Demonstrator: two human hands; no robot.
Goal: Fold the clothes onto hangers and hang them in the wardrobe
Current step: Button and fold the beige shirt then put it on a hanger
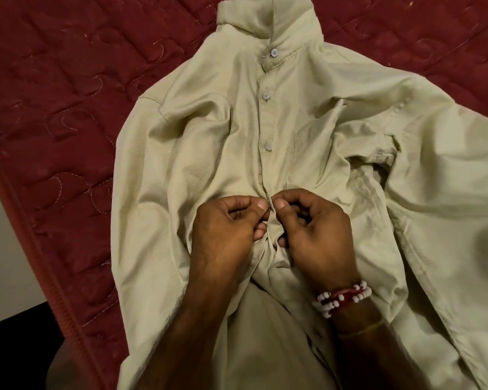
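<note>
Head view: left hand (226, 229) and right hand (316, 232) pinch shirt (209, 142) placket; button perhaps hidden.

Red quilted mattress (68, 108); pale green shirt (209, 136) spread flat on it.

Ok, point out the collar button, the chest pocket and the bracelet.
collar button (273, 52), head view, its centre.
chest pocket (313, 153), head view, middle of its front.
bracelet (342, 299), head view, beads on the right wrist.
</note>
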